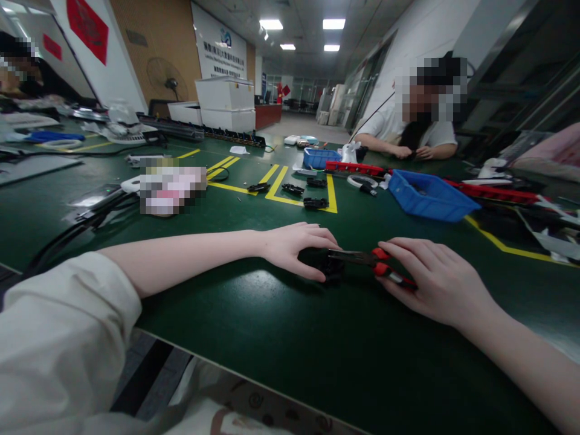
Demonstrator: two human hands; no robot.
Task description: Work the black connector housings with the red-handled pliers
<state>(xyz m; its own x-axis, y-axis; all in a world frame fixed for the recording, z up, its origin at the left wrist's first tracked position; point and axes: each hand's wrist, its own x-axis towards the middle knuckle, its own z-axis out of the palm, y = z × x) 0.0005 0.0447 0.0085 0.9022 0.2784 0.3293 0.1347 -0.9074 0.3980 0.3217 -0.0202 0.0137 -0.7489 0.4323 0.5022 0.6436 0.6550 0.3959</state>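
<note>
Red-and-black handles of long-nose pliers (379, 261) are gripped in my right hand (437, 281). The jaws point left and meet a small black part (334, 269) low over the green table. Around that part's left side curl the thumb and fingers of my left hand (294, 248), which steady it. The part is dark and blurred, so its exact kind and where the jaw tips bite cannot be made out. Beyond my hands, several similar black parts (316, 203) lie on and around the yellow tape marks.
A blue bin (428, 196) stands to the right, a smaller blue bin (321, 158) farther back. Red strips (356, 167) lie near them. Left are a blurred pink object (172, 192) and black cables (86, 223). A person (414, 133) sits across the table (272, 338).
</note>
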